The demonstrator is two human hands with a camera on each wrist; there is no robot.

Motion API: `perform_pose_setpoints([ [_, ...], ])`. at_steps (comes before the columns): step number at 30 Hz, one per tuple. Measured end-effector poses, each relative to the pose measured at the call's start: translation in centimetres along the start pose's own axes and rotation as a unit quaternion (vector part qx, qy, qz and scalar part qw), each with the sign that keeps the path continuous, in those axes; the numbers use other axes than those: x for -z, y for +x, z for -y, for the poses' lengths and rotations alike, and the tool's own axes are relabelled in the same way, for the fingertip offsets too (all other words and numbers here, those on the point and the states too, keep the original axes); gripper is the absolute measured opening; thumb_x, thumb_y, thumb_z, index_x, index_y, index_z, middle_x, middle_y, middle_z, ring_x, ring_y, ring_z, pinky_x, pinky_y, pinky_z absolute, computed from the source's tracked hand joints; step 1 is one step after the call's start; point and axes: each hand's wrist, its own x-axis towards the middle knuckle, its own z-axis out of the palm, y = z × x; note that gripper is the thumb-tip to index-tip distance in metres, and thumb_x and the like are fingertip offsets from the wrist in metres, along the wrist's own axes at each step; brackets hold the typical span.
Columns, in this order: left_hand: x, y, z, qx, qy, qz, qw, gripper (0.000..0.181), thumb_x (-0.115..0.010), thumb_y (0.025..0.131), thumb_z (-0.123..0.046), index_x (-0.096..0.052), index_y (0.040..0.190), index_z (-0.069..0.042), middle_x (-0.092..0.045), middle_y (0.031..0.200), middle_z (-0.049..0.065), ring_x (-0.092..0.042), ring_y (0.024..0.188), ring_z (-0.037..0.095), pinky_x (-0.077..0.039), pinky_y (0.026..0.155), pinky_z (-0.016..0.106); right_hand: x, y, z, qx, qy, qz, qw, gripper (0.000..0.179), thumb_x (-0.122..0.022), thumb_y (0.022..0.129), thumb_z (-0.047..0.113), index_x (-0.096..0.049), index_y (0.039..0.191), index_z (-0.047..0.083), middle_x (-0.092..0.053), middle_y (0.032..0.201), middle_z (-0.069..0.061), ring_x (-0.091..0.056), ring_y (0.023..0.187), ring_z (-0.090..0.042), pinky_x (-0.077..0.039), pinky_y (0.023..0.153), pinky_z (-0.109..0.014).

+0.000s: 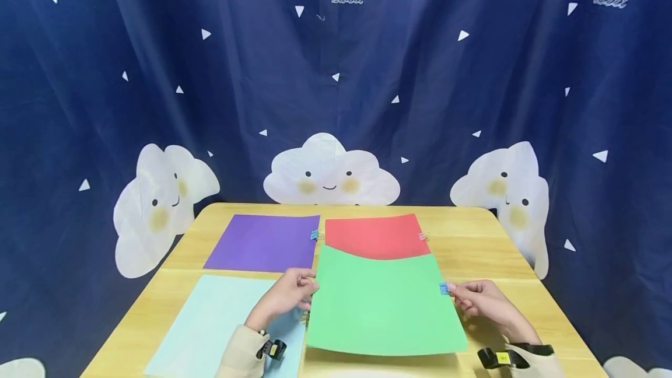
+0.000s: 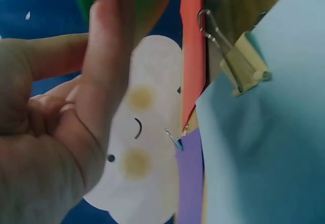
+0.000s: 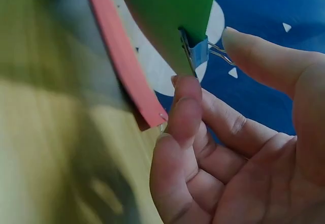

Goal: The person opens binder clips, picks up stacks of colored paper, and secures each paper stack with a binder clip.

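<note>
A green sheet of paper (image 1: 385, 302) is held up over the table, bowed, its far edge overlapping a red sheet (image 1: 378, 235) behind it. My left hand (image 1: 291, 293) pinches its left edge between thumb and fingers; the left wrist view shows the thumb (image 2: 106, 46) against the green. On the right edge sits a blue binder clip (image 3: 198, 53), clamped onto the paper. My right hand (image 1: 485, 302) pinches this clip, thumb by its wire handles and index finger below it, the other fingers curled.
A purple sheet (image 1: 265, 242) lies far left, a pale blue sheet (image 1: 196, 322) near left with a yellow binder clip (image 2: 246, 64) on its edge. A teal clip (image 1: 314, 234) and a pink clip (image 1: 424, 237) sit at paper edges. A curtain (image 1: 336, 104) hangs behind the wooden table (image 1: 488, 244).
</note>
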Motion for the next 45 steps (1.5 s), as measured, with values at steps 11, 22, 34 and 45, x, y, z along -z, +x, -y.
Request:
perform_pose_setpoints([
  [11,-3.3,-1.7,-1.0,-0.024,0.171,-0.016,0.9848,0.048,-0.058,0.100,-0.001,-0.047,0.143,0.018,-0.059,0.054,0.004,-0.064,0.047,0.019,-0.045,0.041,0.023,-0.4,-0.7,-0.8,-0.007,-0.092,-0.011,0.9957,0.040,-0.064,0.103,0.035,-0.073,0.103,-0.004,-0.065,0.076,0.005,-0.059,0.070,-0.006,-0.059,0.066,-0.025],
  [22,-4.9,-2.1,-1.1,-0.019,0.239,-0.054,0.9692,0.040,-0.060,0.097,0.003,-0.055,0.137,0.009,-0.059,0.060,-0.001,-0.056,0.045,0.011,-0.048,0.045,0.026,-0.4,-1.7,-1.8,-0.008,-0.120,-0.010,0.9927,0.039,-0.063,0.104,0.033,-0.072,0.096,-0.004,-0.056,0.069,0.006,-0.050,0.063,-0.004,-0.048,0.061,-0.019],
  [34,-6.0,-2.4,-1.6,-0.030,0.356,-0.101,0.9287,0.061,-0.075,0.087,0.000,-0.050,0.143,0.010,-0.074,0.104,0.029,-0.075,0.087,0.039,-0.062,0.073,0.047,-0.4,-2.3,-2.3,-0.004,-0.125,-0.005,0.9922,0.039,-0.063,0.103,0.031,-0.071,0.097,-0.006,-0.056,0.069,0.006,-0.050,0.062,-0.004,-0.045,0.059,-0.020],
  [45,-6.2,-2.1,-1.3,-0.049,0.397,-0.113,0.9096,0.043,-0.081,0.081,-0.002,-0.063,0.120,0.006,-0.072,0.085,0.018,-0.069,0.068,0.027,-0.055,0.058,0.037,-0.6,-2.4,-2.1,-0.024,-0.144,-0.020,0.9891,0.040,-0.065,0.101,0.038,-0.072,0.092,-0.001,-0.058,0.068,0.006,-0.052,0.063,-0.005,-0.048,0.061,-0.020],
])
